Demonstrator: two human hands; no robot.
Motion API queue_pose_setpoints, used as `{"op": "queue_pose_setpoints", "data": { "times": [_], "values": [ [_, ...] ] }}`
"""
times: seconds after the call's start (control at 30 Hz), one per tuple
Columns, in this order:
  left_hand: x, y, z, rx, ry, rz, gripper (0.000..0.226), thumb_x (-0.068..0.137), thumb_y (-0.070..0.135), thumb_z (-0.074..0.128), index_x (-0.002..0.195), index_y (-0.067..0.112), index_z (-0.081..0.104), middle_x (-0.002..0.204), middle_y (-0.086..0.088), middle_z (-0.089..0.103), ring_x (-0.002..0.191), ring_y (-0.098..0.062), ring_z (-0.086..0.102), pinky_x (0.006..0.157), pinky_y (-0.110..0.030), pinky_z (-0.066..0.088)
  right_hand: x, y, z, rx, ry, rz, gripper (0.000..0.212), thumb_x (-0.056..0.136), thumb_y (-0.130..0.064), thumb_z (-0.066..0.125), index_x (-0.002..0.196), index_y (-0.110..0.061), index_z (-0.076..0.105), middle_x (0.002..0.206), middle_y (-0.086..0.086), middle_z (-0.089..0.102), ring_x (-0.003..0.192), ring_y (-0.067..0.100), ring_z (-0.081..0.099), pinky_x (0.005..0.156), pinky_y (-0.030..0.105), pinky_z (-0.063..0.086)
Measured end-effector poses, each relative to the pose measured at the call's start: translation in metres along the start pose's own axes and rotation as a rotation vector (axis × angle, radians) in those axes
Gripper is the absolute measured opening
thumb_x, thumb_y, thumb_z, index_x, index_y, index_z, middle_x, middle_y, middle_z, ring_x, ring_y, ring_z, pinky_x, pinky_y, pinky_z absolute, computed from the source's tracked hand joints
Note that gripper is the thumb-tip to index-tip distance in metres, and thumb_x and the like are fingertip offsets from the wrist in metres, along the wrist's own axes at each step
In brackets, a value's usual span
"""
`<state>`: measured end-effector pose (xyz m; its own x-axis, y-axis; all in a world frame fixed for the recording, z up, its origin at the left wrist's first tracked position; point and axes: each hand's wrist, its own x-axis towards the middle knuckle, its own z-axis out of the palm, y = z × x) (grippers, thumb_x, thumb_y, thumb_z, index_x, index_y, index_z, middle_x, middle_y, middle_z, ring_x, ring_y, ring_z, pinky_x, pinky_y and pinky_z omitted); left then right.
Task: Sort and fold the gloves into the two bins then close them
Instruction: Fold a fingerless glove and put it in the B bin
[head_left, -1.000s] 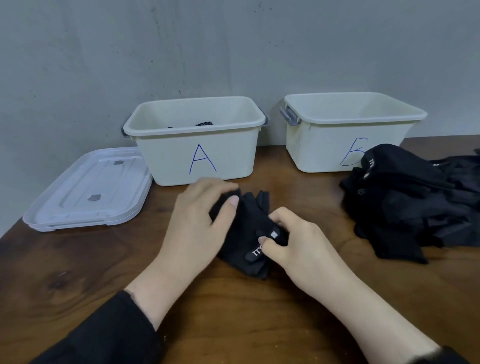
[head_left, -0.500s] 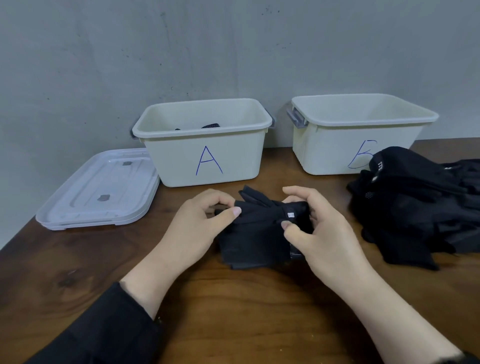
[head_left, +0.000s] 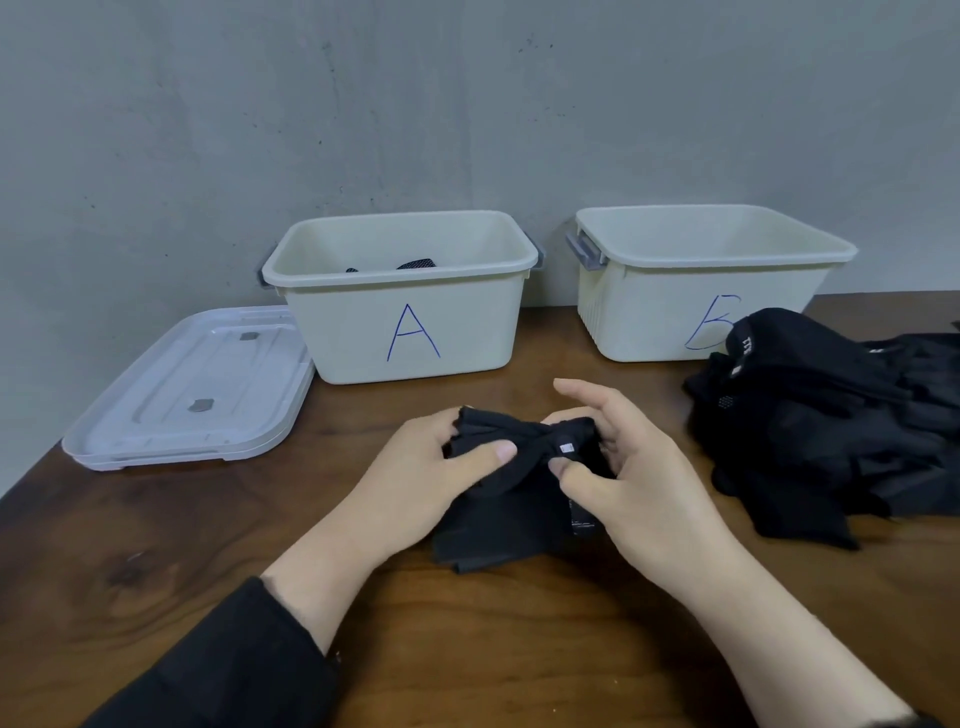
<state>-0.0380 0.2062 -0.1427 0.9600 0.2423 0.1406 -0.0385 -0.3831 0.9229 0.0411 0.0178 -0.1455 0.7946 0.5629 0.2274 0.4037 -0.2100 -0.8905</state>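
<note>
We hold a black glove (head_left: 511, 486) between our two hands, just above the wooden table (head_left: 156, 545), in front of the bin marked A (head_left: 402, 296). The glove is bunched at its upper part and its lower part hangs down to the table surface as flat folded layers. A small white tag shows on the fabric near the right thumb.

Our left hand (head_left: 421, 478) grips the glove's left side, the thumb pressed across the front of the cloth and the fingers curled behind it. Our right hand (head_left: 623, 467) pinches the bunched part with thumb and curled fingers, while its index finger stands out straight above the cloth, touching nothing.

Bin A stands against the grey wall, open, with a bit of dark fabric showing low inside it. The bin marked B (head_left: 696, 280) stands to its right, also open, with grey latches on its left end; we cannot see anything in it from here. A pile of black gloves (head_left: 831, 426) lies on the table at the right, in front of bin B and covering part of its letter. Clear lids (head_left: 192, 384) lie stacked flat on the table, left of bin A and touching its lower corner. A black sleeve (head_left: 223, 670) covers our left forearm.
</note>
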Motion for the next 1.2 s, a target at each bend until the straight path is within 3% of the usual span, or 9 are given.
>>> {"op": "queue_pose_setpoints", "data": {
  "times": [0.13,0.27,0.4,0.53,0.73,0.87,1.0,1.13,1.2],
  "values": [
    [0.002,0.001,0.006,-0.156,0.159,0.015,0.013,0.095,0.021,0.064,0.099,0.028,0.074,0.097,0.009,0.076,0.093,-0.008,0.07,0.081,-0.026,0.054,0.001,-0.002,-0.004,0.1,0.04,0.113,0.051,0.09,-0.019,0.075,0.131,-0.04,0.055,0.108,-0.021,0.073,0.107,-0.002,0.066,0.095,0.025,0.054],
    [0.005,0.001,0.012,-0.27,0.241,-0.027,0.014,0.095,0.02,0.065,0.095,0.027,0.077,0.095,0.004,0.077,0.091,-0.014,0.072,0.081,-0.032,0.055,0.001,-0.006,-0.01,0.17,0.016,0.184,0.025,0.093,-0.012,0.07,0.114,-0.026,0.072,0.103,-0.014,0.077,0.099,0.003,0.071,0.086,0.023,0.055],
    [0.01,0.005,0.022,-0.334,0.272,-0.046,0.016,0.094,0.021,0.065,0.092,0.03,0.078,0.093,0.002,0.077,0.09,-0.017,0.073,0.084,-0.039,0.057,0.002,-0.007,-0.02,0.205,0.062,0.197,0.017,0.093,-0.011,0.07,0.104,-0.022,0.076,0.098,-0.009,0.078,0.095,0.007,0.073,0.076,0.015,0.053],
    [0.022,0.006,0.034,-0.354,0.309,-0.041,0.013,0.094,0.024,0.066,0.09,0.026,0.078,0.09,0.001,0.077,0.087,-0.019,0.073,0.083,-0.042,0.057,0.004,-0.014,-0.038,0.202,0.05,0.218,0.011,0.091,-0.012,0.072,0.098,-0.018,0.078,0.096,-0.002,0.079,0.093,0.015,0.074,0.08,0.025,0.054],
    [0.056,0.002,0.054,-0.263,0.326,0.024,0.025,0.099,0.036,0.051,0.091,0.025,0.072,0.084,0.001,0.073,0.083,-0.019,0.069,0.075,-0.037,0.058,0.026,-0.048,-0.12,0.184,0.186,0.183,0.01,0.091,-0.009,0.069,0.098,-0.01,0.076,0.1,0.011,0.077,0.1,0.031,0.073,0.093,0.045,0.055],
    [0.092,-0.003,0.072,-0.174,0.273,0.033,0.019,0.098,0.04,0.051,0.108,0.037,0.067,0.102,0.019,0.071,0.101,0.002,0.064,0.092,-0.027,0.054,0.071,-0.081,-0.194,0.031,0.287,0.108,0.015,0.093,-0.009,0.068,0.107,-0.003,0.07,0.107,0.013,0.076,0.094,0.02,0.074,0.082,0.031,0.06],
    [0.12,-0.001,0.088,-0.126,0.2,0.054,0.024,0.101,0.033,0.054,0.123,0.036,0.061,0.116,0.024,0.064,0.105,0.02,0.053,0.085,0.002,0.039,0.128,-0.103,-0.241,0.054,0.381,0.114,0.014,0.094,-0.011,0.068,0.106,-0.005,0.066,0.112,0.011,0.073,0.106,0.017,0.072,0.083,0.027,0.061],
    [0.144,0.0,0.096,-0.13,0.185,0.074,0.03,0.101,0.028,0.053,0.129,0.039,0.055,0.118,0.031,0.057,0.107,0.025,0.049,0.082,0.006,0.035,0.178,-0.102,-0.246,0.07,0.433,0.189,0.016,0.096,-0.009,0.066,0.084,-0.014,0.056,0.098,0.006,0.069,0.089,0.015,0.071,0.065,0.025,0.063],
    [0.155,-0.004,0.096,-0.142,0.184,0.071,0.034,0.101,0.029,0.053,0.134,0.039,0.053,0.124,0.03,0.057,0.113,0.02,0.049,0.086,0.004,0.036,0.201,-0.09,-0.238,0.078,0.43,0.254,0.017,0.097,-0.006,0.064,0.083,-0.013,0.056,0.094,0.006,0.068,0.082,0.015,0.07,0.067,0.029,0.063]
  ]
}}
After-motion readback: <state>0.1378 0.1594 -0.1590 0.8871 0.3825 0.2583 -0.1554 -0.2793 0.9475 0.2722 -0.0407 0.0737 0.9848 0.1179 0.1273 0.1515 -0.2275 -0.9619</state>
